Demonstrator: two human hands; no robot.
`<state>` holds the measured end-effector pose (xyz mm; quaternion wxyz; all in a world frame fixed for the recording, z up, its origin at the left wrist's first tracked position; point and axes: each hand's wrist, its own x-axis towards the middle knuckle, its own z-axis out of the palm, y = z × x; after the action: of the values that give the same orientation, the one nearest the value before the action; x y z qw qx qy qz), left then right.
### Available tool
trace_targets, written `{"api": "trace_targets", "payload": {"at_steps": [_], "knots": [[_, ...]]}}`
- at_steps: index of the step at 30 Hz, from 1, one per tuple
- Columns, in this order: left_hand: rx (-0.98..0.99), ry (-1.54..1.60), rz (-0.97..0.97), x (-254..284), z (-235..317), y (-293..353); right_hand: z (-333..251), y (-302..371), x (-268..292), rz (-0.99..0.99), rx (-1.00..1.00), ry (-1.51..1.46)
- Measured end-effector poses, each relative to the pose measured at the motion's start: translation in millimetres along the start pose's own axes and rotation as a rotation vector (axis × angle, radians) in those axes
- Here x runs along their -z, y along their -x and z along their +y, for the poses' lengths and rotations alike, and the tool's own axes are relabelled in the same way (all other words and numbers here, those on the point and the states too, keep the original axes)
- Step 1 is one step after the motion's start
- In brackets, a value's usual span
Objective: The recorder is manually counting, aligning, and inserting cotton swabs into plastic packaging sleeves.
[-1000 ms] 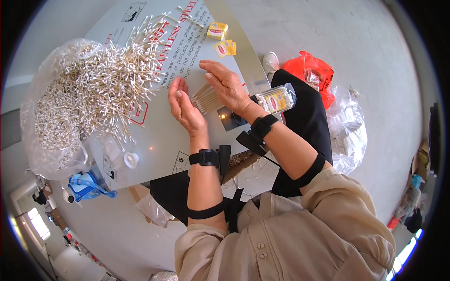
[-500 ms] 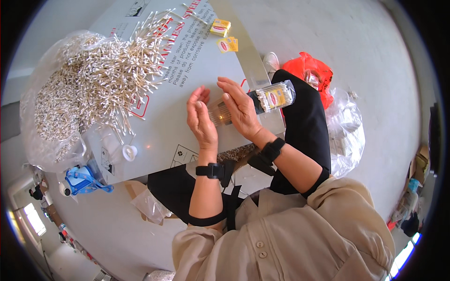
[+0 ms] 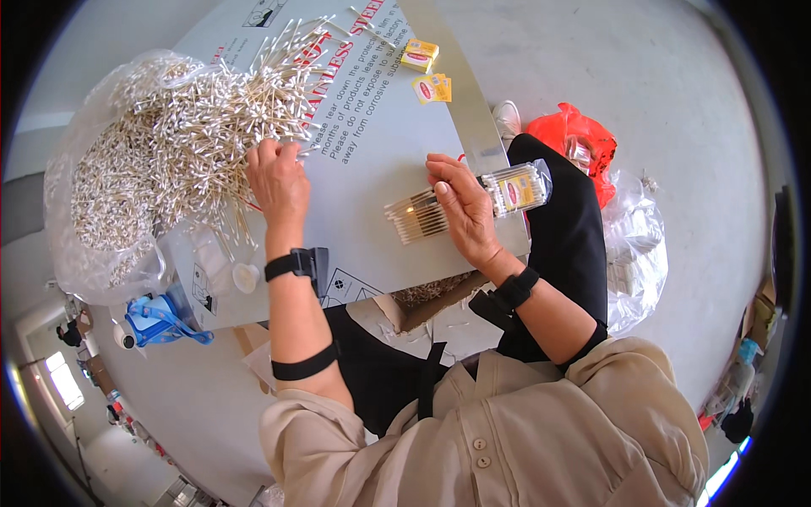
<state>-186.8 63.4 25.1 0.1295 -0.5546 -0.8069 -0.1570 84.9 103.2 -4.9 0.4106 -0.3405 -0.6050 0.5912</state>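
Observation:
My left hand [image 3: 279, 179] is at the near right edge of a big heap of white-tipped cotton swabs [image 3: 198, 127], fingers curled down onto swabs there. The heap spills from a clear plastic bag [image 3: 61, 186] onto the table. My right hand [image 3: 466, 207] curls over a flat row of cotton swabs [image 3: 410, 218], their tips showing on its left side. Past this hand, to the right, lies a clear packet of cotton swabs [image 3: 524, 188] with a yellow label, over the table's right edge. A dark strip shows between hand and packet. My right palm is hidden.
The metal-look table [image 3: 363, 177] carries a small yellow box [image 3: 420, 55], yellow cards [image 3: 432, 88] and a round white lid [image 3: 246, 277]. A blue-strapped container [image 3: 156, 319] stands off the left corner. Red [image 3: 583, 139] and clear bags [image 3: 634, 245] lie on the right. An open carton [image 3: 422, 304] sits below.
My left hand has left the row of swabs and moved left to the heap. My right hand stays by the row, which now shows more of its tips.

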Motion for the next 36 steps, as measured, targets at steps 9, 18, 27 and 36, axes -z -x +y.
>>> {"api": "trace_targets", "payload": {"at_steps": [9, 18, 27, 36], "knots": [[-0.002, 0.243, -0.291, -8.1, 12.1, -20.0, -4.1, -1.6, 1.1, -0.009, -0.015, -0.019], [0.294, 0.678, -0.554, -15.1, 77.1, -2.2, 2.8, -1.7, 0.1, 0.018, -0.017, -0.079], [0.184, 0.424, -0.704, 9.9, 78.6, 9.4, 5.1, -0.7, 6.5, -0.029, -0.07, -0.038], [0.493, 1.159, 0.124, -15.8, 89.0, 88.4, 3.4, -3.3, 2.7, -0.013, -0.048, -0.105]]}}
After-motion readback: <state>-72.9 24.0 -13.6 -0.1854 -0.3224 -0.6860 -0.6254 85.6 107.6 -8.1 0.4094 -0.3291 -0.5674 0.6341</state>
